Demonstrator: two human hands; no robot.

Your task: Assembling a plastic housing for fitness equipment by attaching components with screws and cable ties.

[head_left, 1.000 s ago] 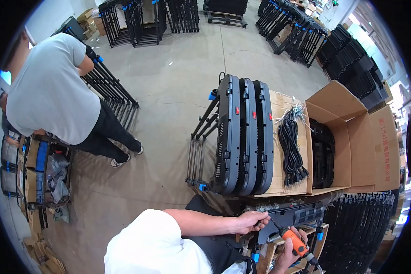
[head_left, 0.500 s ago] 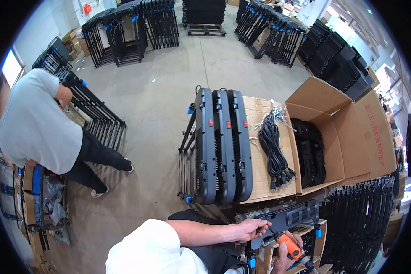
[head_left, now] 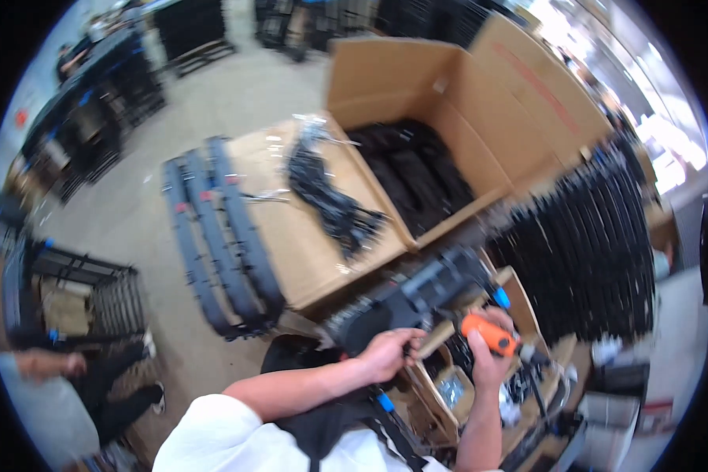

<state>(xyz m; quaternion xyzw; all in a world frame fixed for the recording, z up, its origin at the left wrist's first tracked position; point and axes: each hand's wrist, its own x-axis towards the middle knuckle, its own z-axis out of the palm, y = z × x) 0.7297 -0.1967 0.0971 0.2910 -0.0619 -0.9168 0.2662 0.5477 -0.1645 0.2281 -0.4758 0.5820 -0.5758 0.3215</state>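
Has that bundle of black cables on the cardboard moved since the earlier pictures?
No, the bundle of black cables hasn't visibly moved against the open cardboard box: it lies along the same side. Only the camera's view has swung.

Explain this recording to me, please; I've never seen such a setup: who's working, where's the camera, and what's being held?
No machine arm here: a person works bare-handed. The pictures come from the left of two fisheye head cameras looking down, so edges bend. The right hand grips an orange power tool. The left hand has its fingers drawn together near a dark panel; blur hides whether they pinch anything. Beyond, a black cable bundle lies on cardboard, between three dark casings and an open box containing black parts.
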